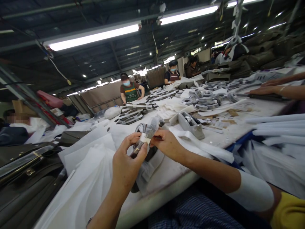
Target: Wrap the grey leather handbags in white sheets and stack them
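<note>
Holding a strap roll (153,125) over the table (172,173).
Left hand (127,157) is gripping its band (145,139), maybe keeping it curled; right hand (170,143) is touching it, grip hard to tell.

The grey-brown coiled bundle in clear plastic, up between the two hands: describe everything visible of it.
The grey-brown coiled bundle in clear, crinkled plastic has a whitish band across it and a glossy brown lower end with a small shiny, metallic-looking spot. It is held tilted above the white tabletop, its upper end leaning right. The left hand grips it near the band; the right hand touches its right side. Blur hides finer detail.
</note>
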`<state>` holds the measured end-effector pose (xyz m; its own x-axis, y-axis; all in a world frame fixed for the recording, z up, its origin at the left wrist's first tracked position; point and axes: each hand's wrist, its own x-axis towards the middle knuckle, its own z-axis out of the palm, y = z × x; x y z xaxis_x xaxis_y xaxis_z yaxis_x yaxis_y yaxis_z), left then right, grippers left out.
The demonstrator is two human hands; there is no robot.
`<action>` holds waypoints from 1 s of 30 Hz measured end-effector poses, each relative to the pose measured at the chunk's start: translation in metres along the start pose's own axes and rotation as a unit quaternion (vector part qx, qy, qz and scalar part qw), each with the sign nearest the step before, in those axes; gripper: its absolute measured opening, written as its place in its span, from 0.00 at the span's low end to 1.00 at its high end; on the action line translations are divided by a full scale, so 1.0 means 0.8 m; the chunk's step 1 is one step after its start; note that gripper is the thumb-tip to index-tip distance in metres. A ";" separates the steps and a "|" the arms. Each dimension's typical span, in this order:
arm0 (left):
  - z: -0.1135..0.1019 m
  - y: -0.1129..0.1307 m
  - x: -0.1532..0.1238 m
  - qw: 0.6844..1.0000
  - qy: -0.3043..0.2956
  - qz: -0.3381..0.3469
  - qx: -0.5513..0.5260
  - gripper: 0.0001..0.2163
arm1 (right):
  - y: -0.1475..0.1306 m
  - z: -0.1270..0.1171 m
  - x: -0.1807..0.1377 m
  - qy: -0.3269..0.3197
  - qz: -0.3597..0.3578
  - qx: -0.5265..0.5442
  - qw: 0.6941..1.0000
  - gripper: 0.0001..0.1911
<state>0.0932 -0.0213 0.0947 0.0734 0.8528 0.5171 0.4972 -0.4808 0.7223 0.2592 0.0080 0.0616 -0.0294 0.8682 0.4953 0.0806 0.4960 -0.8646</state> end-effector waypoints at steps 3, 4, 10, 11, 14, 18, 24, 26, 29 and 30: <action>0.002 0.001 0.003 0.998 -0.018 0.006 -0.067 0.15 | -0.004 0.001 0.007 0.007 -0.008 0.011 1.000 0.08; 0.003 0.001 0.004 0.996 -0.026 0.003 -0.090 0.15 | -0.006 0.001 0.009 0.005 -0.016 -0.002 1.000 0.08; -0.003 0.006 0.009 0.991 -0.042 -0.033 -0.120 0.16 | -0.014 0.000 0.020 -0.043 0.060 0.043 0.996 0.06; -0.005 0.007 0.010 0.991 -0.040 -0.042 -0.120 0.17 | -0.016 -0.001 0.020 -0.070 0.106 0.117 0.985 0.03; -0.009 0.005 0.013 0.990 -0.018 -0.066 -0.125 0.21 | -0.025 -0.008 0.017 -0.186 0.207 0.323 0.905 0.08; -0.008 0.000 0.017 0.989 0.003 -0.085 -0.121 0.24 | -0.030 -0.028 0.010 -0.262 0.216 0.306 0.889 0.17; -0.014 -0.005 0.016 0.991 0.044 -0.089 -0.084 0.23 | 0.033 -0.142 -0.017 -0.150 0.112 -0.097 0.977 0.22; -0.020 -0.009 0.015 0.995 0.046 -0.081 -0.042 0.22 | 0.061 -0.209 -0.026 -0.043 0.135 -0.234 0.962 0.24; -0.026 -0.013 0.013 0.997 0.050 -0.065 0.014 0.21 | 0.097 -0.309 -0.037 0.054 0.156 -0.478 0.863 0.18; -0.028 -0.013 0.013 0.996 0.055 -0.061 0.029 0.22 | 0.107 -0.336 -0.041 0.065 0.162 -0.506 0.845 0.14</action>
<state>0.0697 -0.0117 0.1026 -0.0851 0.8749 0.4768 0.5454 -0.3596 0.7571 0.5345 0.0182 -0.0055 0.2619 0.9147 0.3078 0.8759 -0.0913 -0.4738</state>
